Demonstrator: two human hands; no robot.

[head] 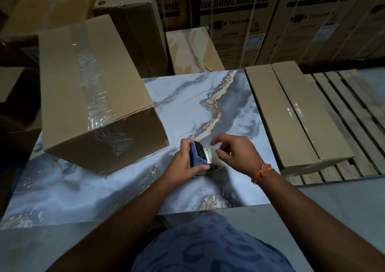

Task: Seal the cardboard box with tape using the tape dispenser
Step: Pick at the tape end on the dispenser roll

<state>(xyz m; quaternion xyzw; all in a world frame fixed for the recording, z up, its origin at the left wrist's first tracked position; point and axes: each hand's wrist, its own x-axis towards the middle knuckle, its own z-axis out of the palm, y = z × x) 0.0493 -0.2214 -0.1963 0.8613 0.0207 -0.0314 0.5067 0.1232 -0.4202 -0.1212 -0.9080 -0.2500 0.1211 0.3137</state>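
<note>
Clamped in my left hand is the blue tape dispenser, fingers curled over its far end and thumb pressed along its near side, holding it just above the marble-patterned tabletop. My right hand hovers just beside it with nothing in it, thumb and forefinger parted and curved toward the clear tape roll on the dispenser's right side; I cannot tell whether a fingertip touches the tape. An orange thread band circles my right wrist. To the left, near the dispenser but apart from it, the cardboard box lies on the table with a strip of clear, wrinkled tape running along its top seam and down over the near face. Beyond the table's right edge, long flat cartons rest on a wooden pallet. Washing machine boxes stand stacked along the back.
</note>
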